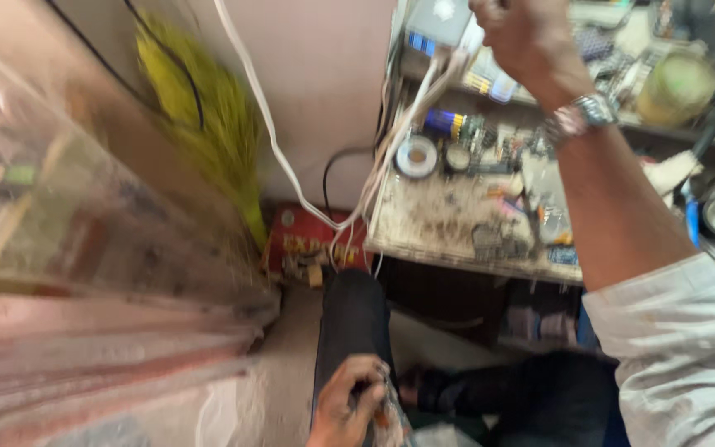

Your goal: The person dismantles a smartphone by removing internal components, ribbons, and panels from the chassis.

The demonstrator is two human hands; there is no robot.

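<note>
Down by my knee, at the bottom edge of the view, I see my left hand (pixel 347 403) curled shut around a small clear wrapper or packet (pixel 389 418); the blur keeps me from telling what is inside it. It rests against my dark trouser leg (pixel 354 319), just in front of the workbench (pixel 448 223).

Up at the top edge, my right hand (pixel 516 35) is raised over the far side of the bench, a metal wristwatch (pixel 583 116) on the wrist and a white sleeve (pixel 682 348) pushed back toward the elbow. I see its fingers bent inward, closed around something near the white cable (pixel 268 124), but I cannot tell whether they actually grip it.

That cable runs down across the pale wall and meets other wires at the bench's left edge. On the bench top sit a roll of solder wire (pixel 416 156) near the left side and a scatter of small electronic parts. Below the bench's left corner lies a red box (pixel 306 240), with a green broom (pixel 213 124) leaning against the wall beside it.
</note>
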